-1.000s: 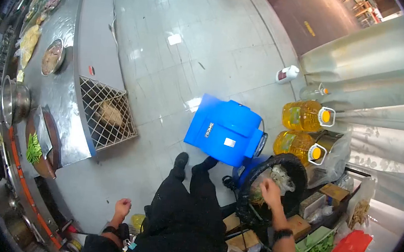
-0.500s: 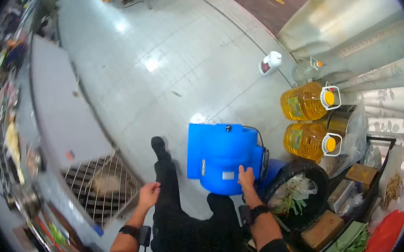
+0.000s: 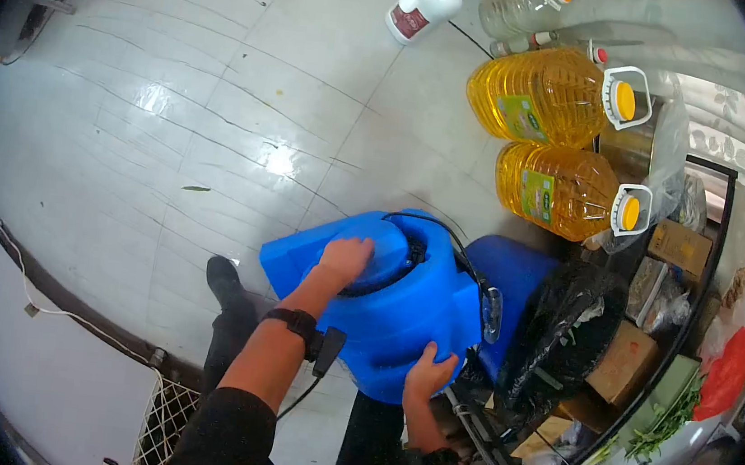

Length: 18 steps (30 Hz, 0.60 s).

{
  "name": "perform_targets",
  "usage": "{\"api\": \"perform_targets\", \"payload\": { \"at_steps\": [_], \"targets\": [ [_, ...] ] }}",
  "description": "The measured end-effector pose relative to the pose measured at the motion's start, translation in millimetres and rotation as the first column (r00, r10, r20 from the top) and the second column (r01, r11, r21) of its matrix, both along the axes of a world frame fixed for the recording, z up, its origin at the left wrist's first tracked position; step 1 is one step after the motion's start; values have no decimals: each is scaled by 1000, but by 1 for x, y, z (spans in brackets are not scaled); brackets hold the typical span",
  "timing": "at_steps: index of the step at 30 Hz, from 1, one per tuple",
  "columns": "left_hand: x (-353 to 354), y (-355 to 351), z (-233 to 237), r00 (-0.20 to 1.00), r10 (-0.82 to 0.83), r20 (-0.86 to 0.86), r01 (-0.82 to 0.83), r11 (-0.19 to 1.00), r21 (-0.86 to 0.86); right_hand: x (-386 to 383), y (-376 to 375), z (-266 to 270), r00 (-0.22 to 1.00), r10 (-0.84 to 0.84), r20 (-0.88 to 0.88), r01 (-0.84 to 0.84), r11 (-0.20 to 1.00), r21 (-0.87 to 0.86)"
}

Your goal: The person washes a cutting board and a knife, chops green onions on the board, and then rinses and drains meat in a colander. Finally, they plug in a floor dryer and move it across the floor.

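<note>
A blue floor blower [image 3: 406, 345] stands in front of my legs, its round side opening with a dark grille turned up toward me. My left hand [image 3: 347, 260] reaches across to the upper left of the casing, fingers curled against it beside the opening; the fingertips are partly hidden. Lower on the casing, my right hand [image 3: 430, 373] grips the near right edge, thumb on top. A black cord [image 3: 454, 235] runs over the blower to a coiled bundle [image 3: 493, 316] on its right side.
At right stand two large oil jugs [image 3: 546, 92], a white bottle [image 3: 423, 6], a blue container [image 3: 513, 275] and a bin with a black bag [image 3: 561, 343]. A black-framed rack [image 3: 703, 285] holds boxes and greens. A white panel [image 3: 33, 351] is at lower left.
My left hand has come over from the left onto the blower. My right hand has shifted to its lower edge. The blower has turned and tilted, and the view has moved closer.
</note>
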<state>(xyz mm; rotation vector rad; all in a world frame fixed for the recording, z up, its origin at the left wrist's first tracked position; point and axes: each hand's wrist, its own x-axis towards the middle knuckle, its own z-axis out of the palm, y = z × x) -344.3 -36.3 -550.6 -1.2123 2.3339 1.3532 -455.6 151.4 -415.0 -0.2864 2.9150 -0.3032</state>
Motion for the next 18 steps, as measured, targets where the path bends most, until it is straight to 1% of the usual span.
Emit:
{"api": "perform_targets", "payload": {
  "at_steps": [1,2,5,7,8,10,11,14,17,18],
  "targets": [
    [-3,-6,-3,997,-81,4,81,995,-56,3,-7,5,999,-9,36,11,998,-56],
    [-3,-11,-4,986,-163,17,164,980,-113,2,-9,5,999,-23,50,25,999,-44],
    [-3,-13,6,990,-120,73,123,992,-30,3,-8,11,994,-72,84,72,997,10],
    [-12,-9,-1,979,-173,109,182,980,-79,2,-13,13,991,-83,100,79,996,45],
    [-15,-3,-3,971,-202,126,214,972,-96,2,-13,14,992,-81,97,79,997,22],
    [-17,-5,-8,923,-380,58,384,906,-176,3,-14,14,993,-66,95,69,997,-28],
    [-17,-12,-8,886,-462,34,458,860,-225,2,-10,11,994,-67,90,69,997,-16],
    [-16,-31,1,745,-667,-25,632,717,-296,2,-16,18,979,-122,163,126,992,-15],
    [-13,-32,-4,736,-674,-58,623,709,-331,2,-16,19,986,-91,141,94,995,-17],
    [-9,-32,-5,767,-638,-68,588,741,-325,3,-17,19,985,-104,137,108,994,-16]
  ]
}}
